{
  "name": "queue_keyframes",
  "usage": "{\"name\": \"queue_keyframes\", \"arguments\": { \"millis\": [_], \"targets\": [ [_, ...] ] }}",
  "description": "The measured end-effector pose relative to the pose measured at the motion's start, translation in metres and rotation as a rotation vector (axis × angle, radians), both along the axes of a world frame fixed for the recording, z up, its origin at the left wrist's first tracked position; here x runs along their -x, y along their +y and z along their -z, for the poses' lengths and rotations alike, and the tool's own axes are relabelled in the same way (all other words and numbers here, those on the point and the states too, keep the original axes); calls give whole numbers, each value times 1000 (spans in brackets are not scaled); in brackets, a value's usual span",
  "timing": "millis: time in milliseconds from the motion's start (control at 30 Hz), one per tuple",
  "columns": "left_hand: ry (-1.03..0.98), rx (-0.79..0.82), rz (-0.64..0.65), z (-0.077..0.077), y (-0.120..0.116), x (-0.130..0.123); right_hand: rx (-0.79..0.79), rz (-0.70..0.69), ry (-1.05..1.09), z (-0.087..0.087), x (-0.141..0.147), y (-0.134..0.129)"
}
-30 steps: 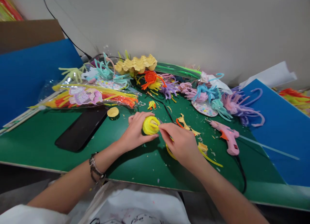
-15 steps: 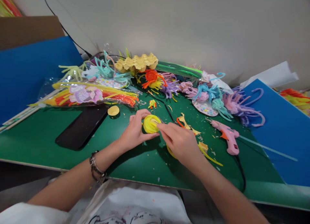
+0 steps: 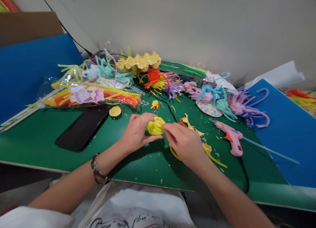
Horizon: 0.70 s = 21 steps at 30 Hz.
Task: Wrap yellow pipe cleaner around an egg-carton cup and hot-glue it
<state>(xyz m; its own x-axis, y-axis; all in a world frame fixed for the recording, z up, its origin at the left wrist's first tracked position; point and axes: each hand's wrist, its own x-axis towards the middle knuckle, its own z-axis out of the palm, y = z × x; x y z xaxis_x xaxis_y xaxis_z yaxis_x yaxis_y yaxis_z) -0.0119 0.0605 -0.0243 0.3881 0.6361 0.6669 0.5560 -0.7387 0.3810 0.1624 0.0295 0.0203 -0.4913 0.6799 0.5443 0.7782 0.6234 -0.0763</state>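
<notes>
Green table [image 3: 138,170] supports the work. Right hand [image 3: 189,142]: thumb and finger pinched together on the coil's edge, apparently for fine control. Left hand [image 3: 135,132]: partly open, curved around the coil's side, likely to steady it. Glue gun [image 3: 233,137]: at right, handle towards the person, convenient for reach. Yellow coil [image 3: 155,128]: between both hands, its top exposed to the right fingertips.

The phone [image 3: 82,129] is black, the table [image 3: 138,168] green, the glue gun [image 3: 231,137] pink with an orange trigger [image 3: 227,136].
</notes>
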Motion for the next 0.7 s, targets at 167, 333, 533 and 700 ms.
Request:
{"name": "queue_keyframes", "arguments": {
  "millis": [167, 333, 533, 700],
  "targets": [
    [53, -19, -9, -2, -2, 0, 5, 1, 27, 1, 0, -1],
    [102, 104, -25, -5, -3, 0, 28, 12, 37, 1, 1, -1],
    [104, 168, -42, -6, -3, 0, 24, 11, 17, -1, 1, -2],
    [86, 198, -47, -5, -3, 0, 20, -3, 9, -2, 0, -2]
  ]
}}
